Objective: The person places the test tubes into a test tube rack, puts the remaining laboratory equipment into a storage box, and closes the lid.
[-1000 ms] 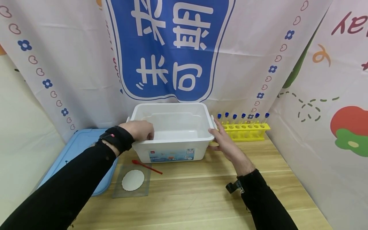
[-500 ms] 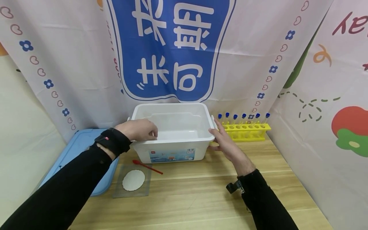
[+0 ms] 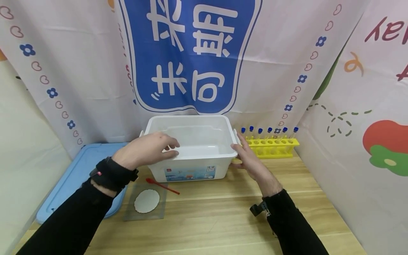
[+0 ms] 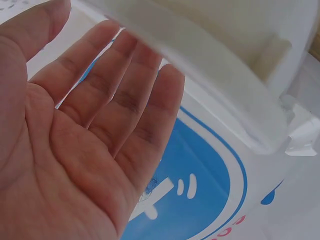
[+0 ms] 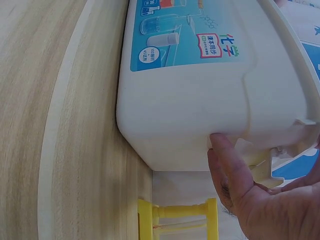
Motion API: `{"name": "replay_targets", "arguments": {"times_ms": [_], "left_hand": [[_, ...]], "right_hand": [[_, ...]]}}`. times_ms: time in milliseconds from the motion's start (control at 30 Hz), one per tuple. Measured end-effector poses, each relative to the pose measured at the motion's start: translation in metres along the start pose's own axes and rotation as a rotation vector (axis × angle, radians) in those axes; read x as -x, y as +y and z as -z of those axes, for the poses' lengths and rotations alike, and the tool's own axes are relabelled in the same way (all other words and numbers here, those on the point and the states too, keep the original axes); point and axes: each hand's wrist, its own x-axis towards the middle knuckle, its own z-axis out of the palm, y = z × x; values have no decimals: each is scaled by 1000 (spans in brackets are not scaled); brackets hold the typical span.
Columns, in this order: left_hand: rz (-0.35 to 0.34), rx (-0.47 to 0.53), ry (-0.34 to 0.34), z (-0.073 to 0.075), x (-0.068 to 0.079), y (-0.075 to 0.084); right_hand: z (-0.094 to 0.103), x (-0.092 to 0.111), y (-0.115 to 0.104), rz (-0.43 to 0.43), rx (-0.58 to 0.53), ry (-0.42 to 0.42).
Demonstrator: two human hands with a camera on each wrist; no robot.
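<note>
A white plastic storage box (image 3: 191, 169) with a printed blue label stands at the back of the table. My left hand (image 3: 149, 147) reaches over its near left rim, fingers loosely bent and pointing right. The left wrist view shows that palm bare, with the fingers (image 4: 115, 80) spread beside the box rim. At the box's right end my right hand (image 3: 250, 159) grips it, thumb on the rim by the front corner. Below the handle, two of its fingertips (image 5: 220, 142) rest against the side wall in the right wrist view.
A blue lid (image 3: 86, 177) lies at the left under the left forearm. In front of the box are a red spoon (image 3: 162, 186) and a white scalloped disc (image 3: 146, 201) on a grey square sheet (image 3: 159, 210). A yellow rack (image 3: 271, 150) holds several blue-capped tubes at the right.
My left hand has risen out of the box and drawn back over its near left rim, its fingers loosening. My right hand keeps its place at the right end.
</note>
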Motion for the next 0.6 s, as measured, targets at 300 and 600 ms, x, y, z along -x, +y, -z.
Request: {"name": "replay_targets", "arguments": {"times_ms": [300,600], "left_hand": [[46,-6,120,-13,23,4],[36,-18,217,-29,42,4]], "right_hand": [[-1,-2,3,7,2,3],[-1,-1,2,11,4,6]]}}
